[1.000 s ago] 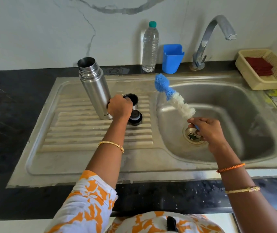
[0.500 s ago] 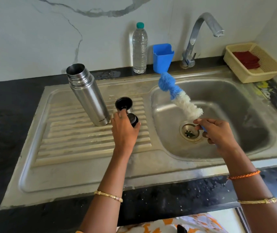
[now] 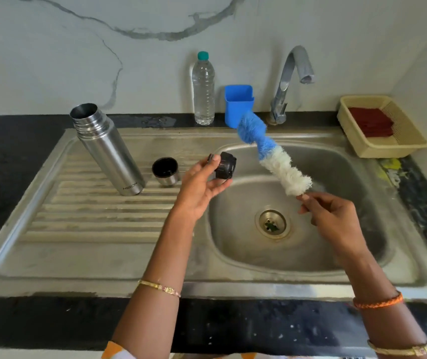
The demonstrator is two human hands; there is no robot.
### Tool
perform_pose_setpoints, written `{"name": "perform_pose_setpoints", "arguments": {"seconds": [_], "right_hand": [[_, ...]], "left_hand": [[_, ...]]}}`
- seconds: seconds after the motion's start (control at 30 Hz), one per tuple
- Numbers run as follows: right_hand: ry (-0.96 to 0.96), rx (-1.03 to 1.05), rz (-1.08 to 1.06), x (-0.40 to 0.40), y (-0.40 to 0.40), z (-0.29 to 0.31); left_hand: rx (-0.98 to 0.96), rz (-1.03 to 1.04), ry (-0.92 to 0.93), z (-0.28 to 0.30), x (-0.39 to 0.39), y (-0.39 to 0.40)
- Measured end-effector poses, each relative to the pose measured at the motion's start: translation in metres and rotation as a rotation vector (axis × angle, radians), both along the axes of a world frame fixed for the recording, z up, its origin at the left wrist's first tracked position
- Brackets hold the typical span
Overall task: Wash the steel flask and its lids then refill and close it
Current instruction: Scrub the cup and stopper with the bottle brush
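Our left hand (image 3: 202,187) holds the black inner lid (image 3: 225,165) above the sink's (image 3: 401,265) basin edge, its fingers (image 3: 213,159) and thumb curled round the lid. Our right hand (image 3: 334,218) grips the handle of the blue-and-white bottle brush (image 3: 272,156), which slants up over the basin toward the tap (image 3: 289,84). The open steel flask (image 3: 106,149) stands on the ribbed drainboard, and the steel cup lid (image 3: 165,172) sits just beside it, mouth up.
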State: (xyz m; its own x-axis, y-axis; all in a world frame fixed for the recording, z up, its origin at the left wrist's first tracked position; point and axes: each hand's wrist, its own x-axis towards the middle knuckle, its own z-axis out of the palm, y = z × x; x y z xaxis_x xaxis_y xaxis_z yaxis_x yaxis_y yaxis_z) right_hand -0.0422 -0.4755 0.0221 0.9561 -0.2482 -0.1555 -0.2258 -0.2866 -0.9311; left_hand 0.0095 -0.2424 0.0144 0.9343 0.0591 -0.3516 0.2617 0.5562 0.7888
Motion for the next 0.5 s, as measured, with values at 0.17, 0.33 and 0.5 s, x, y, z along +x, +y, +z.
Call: {"name": "perform_pose_setpoints", "arguments": {"seconds": [0.17,0.33,0.5], "right_hand": [[-0.233,-0.262,0.094,-0.01,-0.042,0.007],[-0.389,-0.661,0.051,-0.032,-0.072,0.004],[-0.413,-0.717,0.046,-0.023,-0.114,0.005]], "left_hand": [[-0.027,0.092,0.11,-0.007,0.028,-0.066],[-0.014,0.128,0.133,-0.005,0.047,-0.122],[0.159,0.316,0.042,-0.016,0.063,-0.153]]}}
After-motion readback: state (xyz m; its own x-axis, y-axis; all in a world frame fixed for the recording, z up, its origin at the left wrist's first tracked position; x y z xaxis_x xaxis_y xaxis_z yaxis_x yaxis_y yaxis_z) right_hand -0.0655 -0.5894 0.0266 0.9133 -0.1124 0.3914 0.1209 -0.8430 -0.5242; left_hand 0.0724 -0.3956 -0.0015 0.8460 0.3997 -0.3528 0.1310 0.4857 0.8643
